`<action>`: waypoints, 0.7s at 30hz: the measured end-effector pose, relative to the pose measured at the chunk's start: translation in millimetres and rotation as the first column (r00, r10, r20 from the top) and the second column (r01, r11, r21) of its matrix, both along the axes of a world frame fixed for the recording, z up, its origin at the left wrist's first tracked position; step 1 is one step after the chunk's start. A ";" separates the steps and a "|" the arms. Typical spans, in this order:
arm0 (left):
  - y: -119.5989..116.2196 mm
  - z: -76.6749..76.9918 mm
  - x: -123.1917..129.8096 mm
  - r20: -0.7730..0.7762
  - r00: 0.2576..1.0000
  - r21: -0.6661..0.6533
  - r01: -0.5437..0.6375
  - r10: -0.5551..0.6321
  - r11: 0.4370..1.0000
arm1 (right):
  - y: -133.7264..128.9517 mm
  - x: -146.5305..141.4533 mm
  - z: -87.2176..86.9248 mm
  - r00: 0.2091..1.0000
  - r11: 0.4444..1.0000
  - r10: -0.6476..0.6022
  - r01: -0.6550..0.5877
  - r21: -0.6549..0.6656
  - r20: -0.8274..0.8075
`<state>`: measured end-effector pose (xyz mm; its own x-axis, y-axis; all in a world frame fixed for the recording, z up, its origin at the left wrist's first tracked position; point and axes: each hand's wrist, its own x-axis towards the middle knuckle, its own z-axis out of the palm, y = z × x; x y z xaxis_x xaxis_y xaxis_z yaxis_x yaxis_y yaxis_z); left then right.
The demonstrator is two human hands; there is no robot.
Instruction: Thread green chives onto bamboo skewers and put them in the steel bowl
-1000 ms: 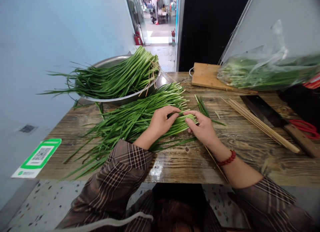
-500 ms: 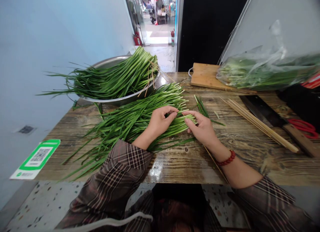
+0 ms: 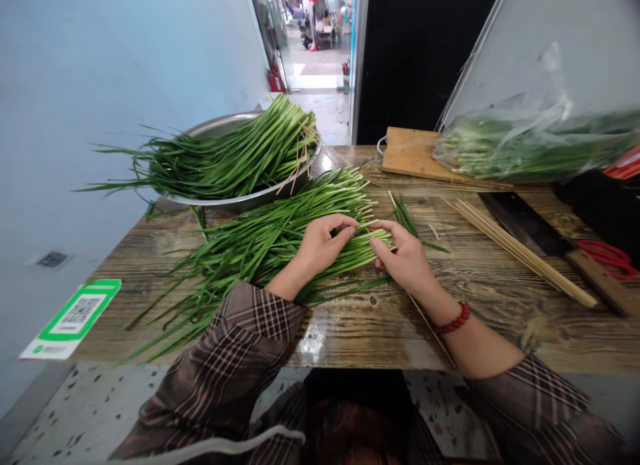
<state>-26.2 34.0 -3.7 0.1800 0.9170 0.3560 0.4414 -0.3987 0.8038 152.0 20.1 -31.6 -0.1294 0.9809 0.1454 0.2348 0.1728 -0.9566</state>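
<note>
A spread of long green garlic chives (image 3: 250, 241) lies on the wooden table, pale stem ends to the right. My left hand (image 3: 325, 245) is over the stems, thumb and forefinger pinched on a chive stem near the pale ends. My right hand (image 3: 403, 255), with a red bead bracelet (image 3: 454, 318) at the wrist, is closed around the tips of the pale ends, just right of the left hand. A thin stick (image 3: 433, 328) reaches from under the right hand to the table's front edge.
Behind stands a metal basin (image 3: 235, 201) heaped with chives. To the right are bamboo skewers (image 3: 520, 251), a cleaver (image 3: 530, 225), red-handled scissors (image 3: 607, 258), a cutting board (image 3: 410, 151) and a bagged bundle (image 3: 530, 145). A QR card (image 3: 75, 318) lies at the left edge.
The fingers of my right hand have shifted very slightly to the right along the stem ends. My left hand has barely moved.
</note>
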 end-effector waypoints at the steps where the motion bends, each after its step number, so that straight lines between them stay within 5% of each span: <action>1: 0.0 0.0 0.1 -0.001 1.000 -0.005 -0.002 0.002 1.000 | 0.0 -0.2 -0.2 1.000 1.000 -0.003 0.003 -0.005 -0.003; 21: 1.3 -3.6 -1.2 0.079 0.997 -0.089 0.034 -0.027 0.995 | -0.6 -0.1 0.1 1.000 1.000 0.007 -0.007 -0.013 -0.005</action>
<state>-27.4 35.3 -7.3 0.1830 0.9406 0.2859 0.3650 -0.3350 0.8686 151.9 19.5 -31.5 -0.1357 0.9818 0.1332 0.2291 0.1619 -0.9599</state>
